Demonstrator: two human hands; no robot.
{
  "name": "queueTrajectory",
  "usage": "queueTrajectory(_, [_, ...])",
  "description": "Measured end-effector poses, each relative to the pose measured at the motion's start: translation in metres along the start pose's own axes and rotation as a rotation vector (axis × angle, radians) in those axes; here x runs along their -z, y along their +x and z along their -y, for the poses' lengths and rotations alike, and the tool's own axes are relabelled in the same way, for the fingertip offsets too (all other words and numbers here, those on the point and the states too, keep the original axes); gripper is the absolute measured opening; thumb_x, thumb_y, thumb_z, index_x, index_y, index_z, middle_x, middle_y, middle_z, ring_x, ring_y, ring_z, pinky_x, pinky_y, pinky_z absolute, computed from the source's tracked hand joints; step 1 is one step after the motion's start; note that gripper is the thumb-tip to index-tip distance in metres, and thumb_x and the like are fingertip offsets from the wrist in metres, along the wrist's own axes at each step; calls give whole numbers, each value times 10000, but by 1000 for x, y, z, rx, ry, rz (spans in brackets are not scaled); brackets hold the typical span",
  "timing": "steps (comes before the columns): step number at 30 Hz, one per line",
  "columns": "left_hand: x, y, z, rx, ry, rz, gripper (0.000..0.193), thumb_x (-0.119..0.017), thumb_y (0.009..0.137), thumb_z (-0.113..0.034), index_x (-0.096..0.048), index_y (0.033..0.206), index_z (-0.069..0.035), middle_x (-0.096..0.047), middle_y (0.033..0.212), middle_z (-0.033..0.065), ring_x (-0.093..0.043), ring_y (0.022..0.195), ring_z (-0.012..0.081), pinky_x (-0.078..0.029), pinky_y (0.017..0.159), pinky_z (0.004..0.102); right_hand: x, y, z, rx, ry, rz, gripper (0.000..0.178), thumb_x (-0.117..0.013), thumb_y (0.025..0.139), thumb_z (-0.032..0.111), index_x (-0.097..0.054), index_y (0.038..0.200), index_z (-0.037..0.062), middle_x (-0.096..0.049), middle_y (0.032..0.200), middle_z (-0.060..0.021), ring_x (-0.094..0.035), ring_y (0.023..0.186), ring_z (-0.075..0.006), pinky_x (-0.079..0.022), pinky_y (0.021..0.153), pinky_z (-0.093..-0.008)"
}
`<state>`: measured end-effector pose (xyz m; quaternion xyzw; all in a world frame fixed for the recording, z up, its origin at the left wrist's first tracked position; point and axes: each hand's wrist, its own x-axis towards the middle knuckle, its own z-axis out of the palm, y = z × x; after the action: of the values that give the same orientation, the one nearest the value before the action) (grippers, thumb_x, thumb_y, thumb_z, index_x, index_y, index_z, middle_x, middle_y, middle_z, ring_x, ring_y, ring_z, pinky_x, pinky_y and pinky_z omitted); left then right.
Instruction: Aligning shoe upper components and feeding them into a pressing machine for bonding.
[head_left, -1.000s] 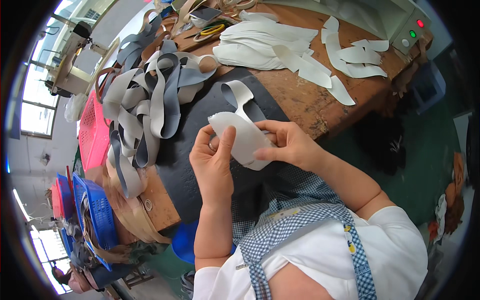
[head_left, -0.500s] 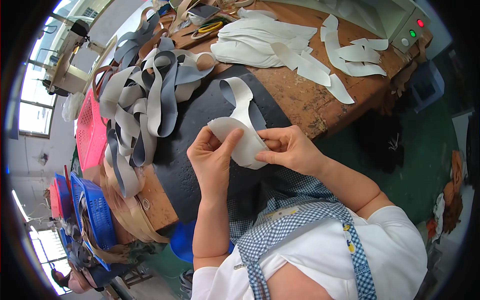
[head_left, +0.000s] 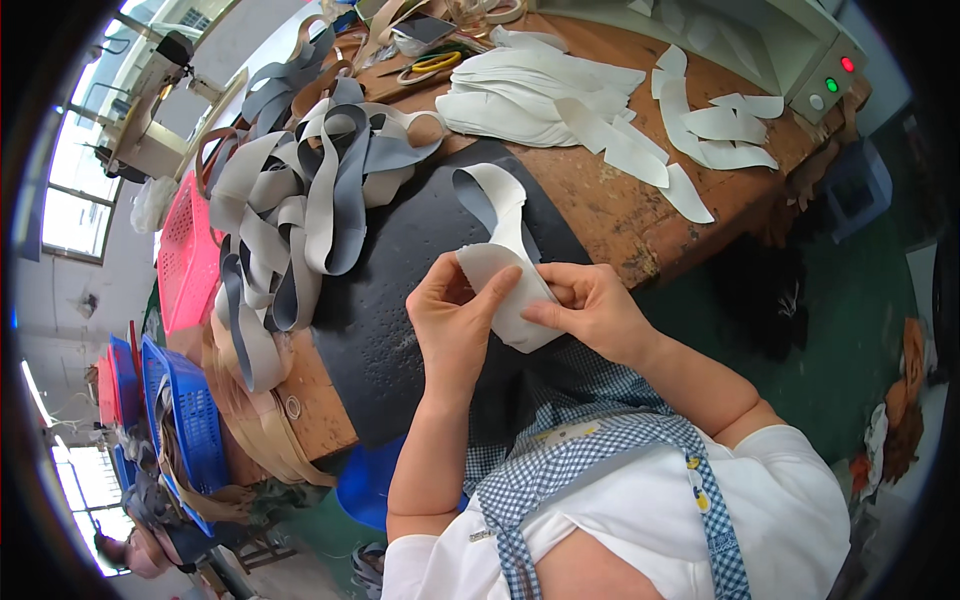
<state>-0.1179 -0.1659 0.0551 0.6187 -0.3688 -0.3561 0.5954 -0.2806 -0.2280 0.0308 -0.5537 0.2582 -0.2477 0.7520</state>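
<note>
Black mat (head_left: 375, 350) lay on wooden table (head_left: 592, 192). Left hand (head_left: 450, 320) at nine o'clock, right hand (head_left: 605, 317) at three, equally near: fingers (head_left: 497, 287) pinched closed on pale strip (head_left: 508, 320) between; held end's long axis ran eleven to five.

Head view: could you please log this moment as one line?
left hand: pinching pale curved flexible strip | right hand: pinching its edge | beneath: flat black mat | left: tangled pale-and-grey bands
</note>
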Motion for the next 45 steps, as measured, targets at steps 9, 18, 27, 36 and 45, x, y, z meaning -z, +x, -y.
queueTrajectory(9, [13, 7, 17, 150, 23, 36, 588, -876, 737, -222, -599, 1194, 23, -617, 1089, 89, -601, 933, 145, -512, 821, 285, 5, -1, 6, 36, 35, 111, 436, -656, 914, 3, -552, 1336, -40, -708, 1067, -90, -661, 945, -100, -536, 850, -258])
queueTrajectory(18, [22, 0, 8, 333, -393, 87, 397, -810, 834, -185, -650, 1134, 20, -705, 1017, 96, -681, 909, 176, -547, 807, 314, 22, 6, 16, -31, -7, 246, 280, -712, 876, 24, -636, 1133, -57, -716, 962, -88, -675, 878, -100, -548, 776, -241])
queueTrajectory(27, [29, 20, 7, 328, -577, 32, 316, -720, 925, -233, -656, 1092, 28, -711, 976, 77, -693, 848, 143, -556, 742, 277, 19, 15, 22, -2, 15, 6, 127, -737, 881, 106, -680, 928, 3, -697, 842, -16, -635, 772, -61, -500, 732, -214])
queueTrajectory(36, [34, 31, 8, 315, -561, 22, 397, -658, 964, -318, -599, 1165, 20, -691, 1074, 96, -688, 926, 181, -551, 832, 326, 4, 32, 22, 47, 26, -33, 146, -742, 894, 163, -679, 877, 32, -673, 811, 19, -596, 746, -33, -465, 700, -200])
queueTrajectory(45, [27, 8, 9, 361, -428, 208, 427, -772, 844, -75, -595, 1215, 42, -677, 1138, 125, -670, 1032, 214, -559, 871, 353, -3, 45, 21, 87, -5, -125, 169, -722, 916, 199, -680, 880, 39, -656, 791, 17, -563, 712, -33, -446, 656, -198])
